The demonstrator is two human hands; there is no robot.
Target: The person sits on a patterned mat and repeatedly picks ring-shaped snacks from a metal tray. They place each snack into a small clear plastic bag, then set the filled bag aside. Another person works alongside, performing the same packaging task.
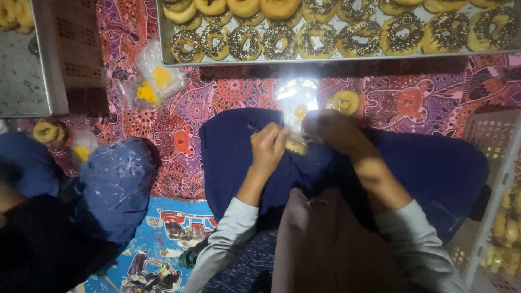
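My left hand (268,147) and my right hand (332,130) meet over my lap, which is covered in dark blue cloth (434,168). Together they hold a clear plastic bag (296,103) that glares brightly; something yellow shows inside it, and a piece of doughnut sits between the fingers. Both hands have fingers closed on the bag's lower end. A plain doughnut (345,101) lies on the patterned mat just beyond my right hand.
A metal tray (168,54) of sprinkled ring doughnuts spans the top. Clear bags (157,78) lie on the purple mat (184,125) at upper left. Another person in blue sits at left beside a doughnut (45,132). A pale crate (491,141) of packed doughnuts stands at right.
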